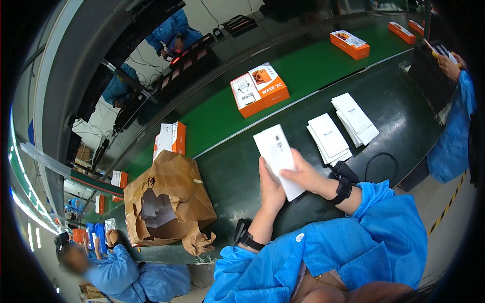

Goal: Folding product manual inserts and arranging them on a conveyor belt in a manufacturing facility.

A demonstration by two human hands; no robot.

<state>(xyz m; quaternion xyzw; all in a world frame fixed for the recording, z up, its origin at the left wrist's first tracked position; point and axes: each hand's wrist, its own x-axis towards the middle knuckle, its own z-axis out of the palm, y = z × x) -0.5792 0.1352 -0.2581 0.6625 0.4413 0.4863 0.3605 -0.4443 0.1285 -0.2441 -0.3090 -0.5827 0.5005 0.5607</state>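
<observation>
Both left hand [272, 192] and right hand [309, 175] on my feed have fingers [262, 169] gripping a white booklet stack [273, 149] above the tabletop [235, 166]; I'm guessing light, kinda bendy, slippery sheets, so I'd pinch the long edges.

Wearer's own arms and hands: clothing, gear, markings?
Left hand and right hand: ungloved. Loose, wrinkled blue sleeves end above the wrists. Each wrist has a black strap, left and right, with a bulky black module. No markings discernible on the sleeves.
</observation>
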